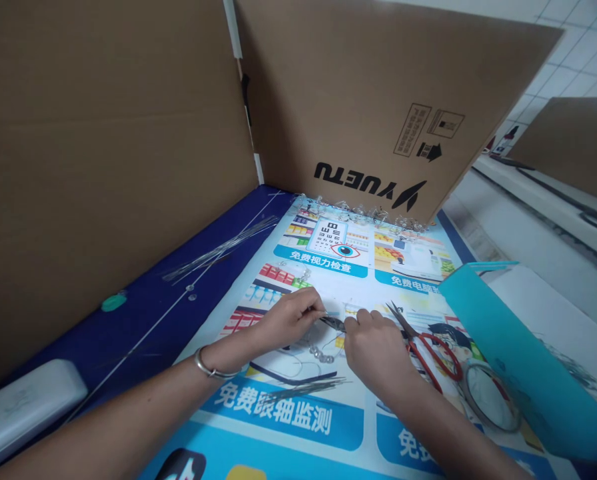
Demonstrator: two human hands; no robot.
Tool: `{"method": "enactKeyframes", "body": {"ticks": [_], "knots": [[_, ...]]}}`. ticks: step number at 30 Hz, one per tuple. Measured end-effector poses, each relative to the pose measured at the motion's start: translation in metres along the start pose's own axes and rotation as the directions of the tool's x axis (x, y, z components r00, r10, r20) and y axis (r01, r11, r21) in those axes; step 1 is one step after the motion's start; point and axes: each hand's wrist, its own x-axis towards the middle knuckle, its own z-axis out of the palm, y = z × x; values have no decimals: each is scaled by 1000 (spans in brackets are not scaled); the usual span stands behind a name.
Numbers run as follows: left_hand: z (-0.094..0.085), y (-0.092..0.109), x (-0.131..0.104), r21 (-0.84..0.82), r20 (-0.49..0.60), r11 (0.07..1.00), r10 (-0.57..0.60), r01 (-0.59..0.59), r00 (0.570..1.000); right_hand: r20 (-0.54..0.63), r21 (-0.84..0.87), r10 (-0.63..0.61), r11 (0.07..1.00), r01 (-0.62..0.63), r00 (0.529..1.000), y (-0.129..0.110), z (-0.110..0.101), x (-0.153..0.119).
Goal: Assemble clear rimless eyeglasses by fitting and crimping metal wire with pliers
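Your left hand is pinching, thumb against finger, what looks like a thin wire, though it is too small to be sure. Your right hand is closing round the pliers, whose tips are pointing at your left fingertips, above the middle of the bench. A strand of clear beads is curving just below them, and a wire bundle is lying nearer the bench's front edge. Red-handled scissors are resting beside your right hand, with a round roll towards the right edge, near a teal box. More clear pieces are lining the far edge; a second bundle is lying towards the far left corner, and a white case is sitting at the near left corner.
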Motion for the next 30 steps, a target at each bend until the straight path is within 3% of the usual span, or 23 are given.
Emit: {"method": "enactKeyframes", "body": {"ticks": [17,30], "knots": [[-1,-5,2,-31,15,999,-13,14,1000,-72,29,-6,1000,9,997,3,7,-1],[-3,-9,0,23,66,998,63,-65,996,-88,14,-18,1000,19,996,3,11,-1]]}}
